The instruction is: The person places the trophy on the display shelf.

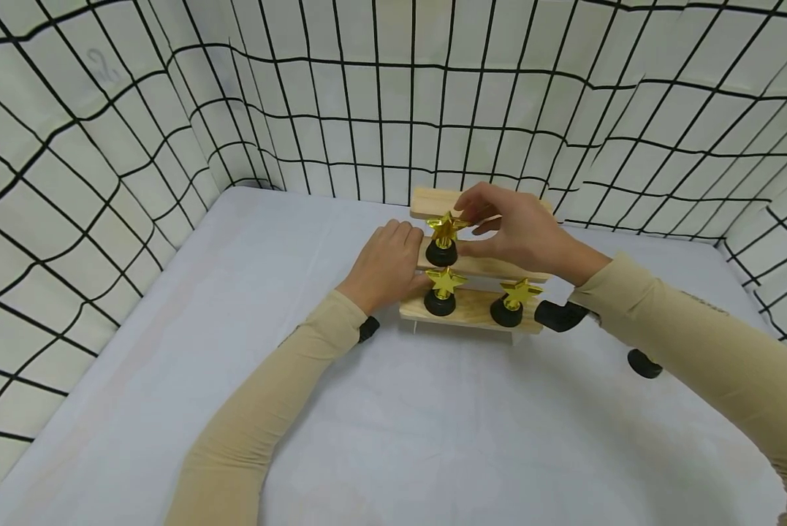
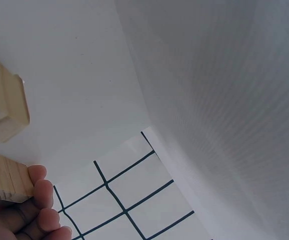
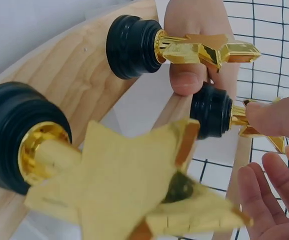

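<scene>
A tiered wooden display shelf (image 1: 472, 313) holds gold star trophies on black bases. My left hand (image 1: 388, 264) grips the left end of the middle board (image 2: 7, 177), its fingers bent round the end in the left wrist view. One trophy (image 1: 442, 239) stands upright at that board's left end. Beside it is my right hand (image 1: 514, 226), its thumb (image 3: 274, 117) overlapping the star's neck in the right wrist view and the other fingers spread apart from it. On the bottom board stand a left trophy (image 1: 440, 292) and a right trophy (image 1: 514, 301).
The shelf stands on a white-covered table (image 1: 393, 438) near its back edge. Black grid netting (image 1: 413, 117) over white sheets rises behind and at both sides. The top board (image 1: 432, 203) is partly behind my right hand. A black object (image 1: 644, 363) shows beside the right sleeve.
</scene>
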### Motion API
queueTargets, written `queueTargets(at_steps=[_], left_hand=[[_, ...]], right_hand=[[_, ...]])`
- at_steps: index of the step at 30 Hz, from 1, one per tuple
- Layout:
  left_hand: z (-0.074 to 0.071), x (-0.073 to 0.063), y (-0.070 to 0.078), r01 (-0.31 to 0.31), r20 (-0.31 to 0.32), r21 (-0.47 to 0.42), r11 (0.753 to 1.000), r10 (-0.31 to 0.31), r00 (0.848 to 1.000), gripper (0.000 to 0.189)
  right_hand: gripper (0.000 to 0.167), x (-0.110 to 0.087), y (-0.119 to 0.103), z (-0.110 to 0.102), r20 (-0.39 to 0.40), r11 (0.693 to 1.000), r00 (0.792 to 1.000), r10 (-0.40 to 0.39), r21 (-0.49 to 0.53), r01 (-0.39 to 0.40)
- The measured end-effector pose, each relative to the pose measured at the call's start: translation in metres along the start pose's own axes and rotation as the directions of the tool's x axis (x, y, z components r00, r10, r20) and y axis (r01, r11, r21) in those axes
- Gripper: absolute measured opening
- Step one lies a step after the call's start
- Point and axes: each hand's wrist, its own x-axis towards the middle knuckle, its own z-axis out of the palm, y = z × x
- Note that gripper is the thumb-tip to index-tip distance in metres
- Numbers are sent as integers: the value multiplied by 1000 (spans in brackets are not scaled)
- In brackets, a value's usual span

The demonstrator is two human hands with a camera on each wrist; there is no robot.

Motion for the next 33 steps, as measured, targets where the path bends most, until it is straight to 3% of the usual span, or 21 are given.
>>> queueTargets(at_steps=[14, 20, 33], left_hand=[[3, 0, 1, -9, -20, 6, 1000, 9, 1000, 57], [2, 0, 2, -8, -24, 11, 1000, 8, 1000, 61], [2, 1, 2, -16, -51, -1, 1000, 16, 999, 56]], right_hand=[[53, -24, 12, -29, -67, 993, 993, 102, 65, -97], [54, -37, 20, -42, -124, 995, 988, 91, 63, -83], [52, -78, 47, -73, -264, 990, 956, 125, 97, -103]])
